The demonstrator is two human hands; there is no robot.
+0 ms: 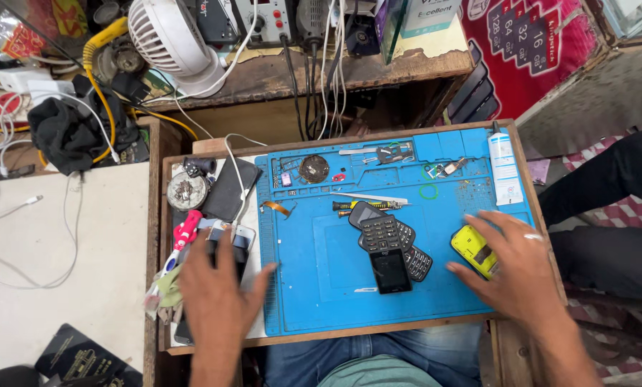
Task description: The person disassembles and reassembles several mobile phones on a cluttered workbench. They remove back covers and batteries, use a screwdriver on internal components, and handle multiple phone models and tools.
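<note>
My left hand (217,290) lies flat, fingers spread, on a dark phone (238,247) at the left edge of the blue repair mat (314,287). My right hand (518,261) rests fingers apart on the mat's right side, its fingertips touching a yellow phone part (472,249). Between the hands sits a black keypad phone (390,269) stacked on two black keypad pieces (382,231). A screwdriver (360,205) and tweezers (367,197) lie just beyond them.
A white glue bottle (503,161) lies at the mat's right edge. A round tin (187,190) and black wallet-like case (228,190) sit left of the mat. A white fan (174,36), cables and a black cloth (66,132) crowd the back left. Another person's dark-trousered leg (614,208) is at right.
</note>
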